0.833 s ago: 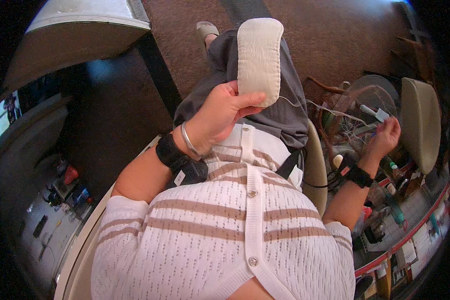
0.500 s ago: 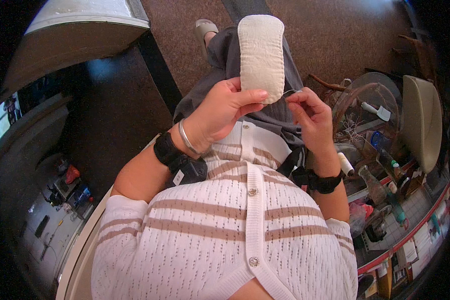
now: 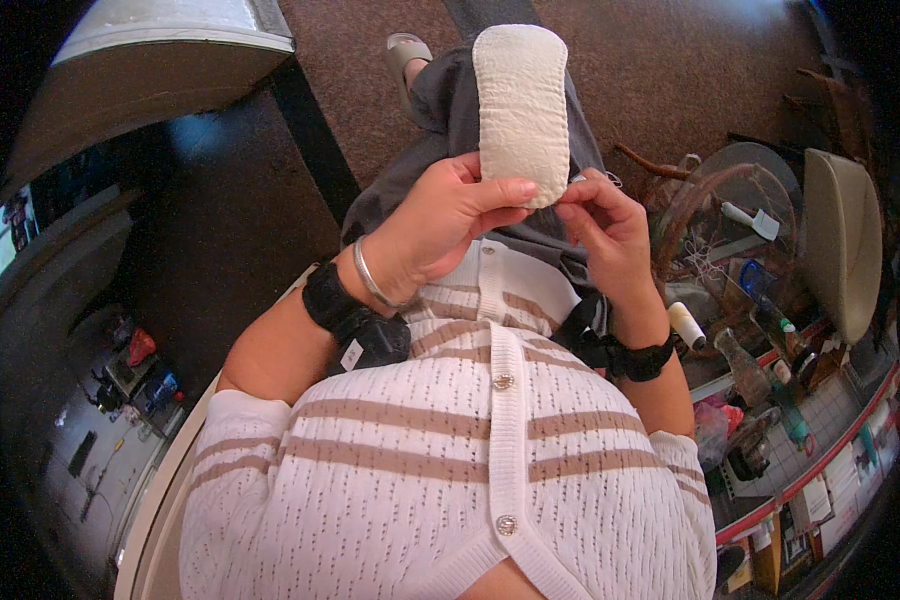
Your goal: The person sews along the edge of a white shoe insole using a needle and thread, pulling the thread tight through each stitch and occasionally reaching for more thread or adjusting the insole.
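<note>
Upright over my lap is a cream cloth insole (image 3: 523,110), its edge puckered by a row of stitches. My left hand (image 3: 465,208) grips its lower end, thumb on the front face and fingers behind. At the insole's lower right edge, my right hand (image 3: 605,222) is closed in a pinch. A thin pale thread (image 3: 615,181) shows beside those fingers; whether a needle is in the pinch is too small to tell.
At right a round glass tabletop (image 3: 730,200) and a crowded rack hold a spool of white thread (image 3: 686,326), a glass bottle (image 3: 742,365) and scattered tools. A beige chair back (image 3: 842,245) stands beyond. A white-edged table (image 3: 185,35) is at far left; brown floor (image 3: 670,70) lies ahead.
My right hand has moved left and slightly up, closing the gap to the insole's lower edge. The strand that spanned that gap no longer shows there. My left hand keeps its hold.
</note>
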The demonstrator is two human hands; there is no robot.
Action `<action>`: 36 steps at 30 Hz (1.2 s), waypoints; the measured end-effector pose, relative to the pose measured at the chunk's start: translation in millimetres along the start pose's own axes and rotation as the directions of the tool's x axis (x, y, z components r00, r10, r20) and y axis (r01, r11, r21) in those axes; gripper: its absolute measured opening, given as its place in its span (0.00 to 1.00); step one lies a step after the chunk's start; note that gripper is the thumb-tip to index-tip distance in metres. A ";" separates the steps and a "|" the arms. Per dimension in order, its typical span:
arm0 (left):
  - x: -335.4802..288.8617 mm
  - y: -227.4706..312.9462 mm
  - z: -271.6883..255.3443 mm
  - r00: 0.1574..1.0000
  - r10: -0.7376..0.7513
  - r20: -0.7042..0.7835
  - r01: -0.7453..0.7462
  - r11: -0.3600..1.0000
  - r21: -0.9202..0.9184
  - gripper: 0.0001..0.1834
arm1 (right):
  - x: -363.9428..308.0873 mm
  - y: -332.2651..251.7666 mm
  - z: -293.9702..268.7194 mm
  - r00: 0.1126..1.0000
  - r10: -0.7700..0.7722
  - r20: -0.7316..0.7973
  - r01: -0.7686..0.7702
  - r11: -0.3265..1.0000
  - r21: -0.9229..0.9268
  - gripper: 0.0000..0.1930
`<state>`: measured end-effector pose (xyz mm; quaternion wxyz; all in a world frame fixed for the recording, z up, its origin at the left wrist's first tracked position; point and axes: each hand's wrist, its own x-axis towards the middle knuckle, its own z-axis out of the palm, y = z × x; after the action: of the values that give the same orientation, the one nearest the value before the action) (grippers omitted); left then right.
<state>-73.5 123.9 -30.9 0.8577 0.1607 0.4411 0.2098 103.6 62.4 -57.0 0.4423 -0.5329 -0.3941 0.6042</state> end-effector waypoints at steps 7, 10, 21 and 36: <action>0.3 0.2 -0.7 1.000 0.003 -0.008 -0.003 1.000 0.010 0.14 | -0.2 2.6 1.6 1.000 0.022 -0.008 -0.021 0.999 0.030 0.02; 1.0 -0.7 -1.5 1.000 0.001 -0.003 -0.001 1.000 0.009 0.14 | -1.0 2.7 1.0 1.000 0.027 -0.016 -0.027 1.000 0.011 0.02; 1.7 -0.9 1.0 0.999 0.033 0.028 -0.034 0.998 0.045 0.13 | -2.6 8.4 7.9 0.998 0.048 -0.027 -0.043 0.982 0.184 0.01; 1.8 2.5 4.1 0.998 0.047 0.042 -0.053 0.984 0.171 0.17 | -2.7 11.6 11.2 0.997 0.079 -0.012 -0.070 0.931 0.358 0.00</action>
<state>-69.8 126.6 -28.7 0.8433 0.2490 0.4370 0.1894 91.3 56.4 -65.9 0.5136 -0.4661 -0.2514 0.6751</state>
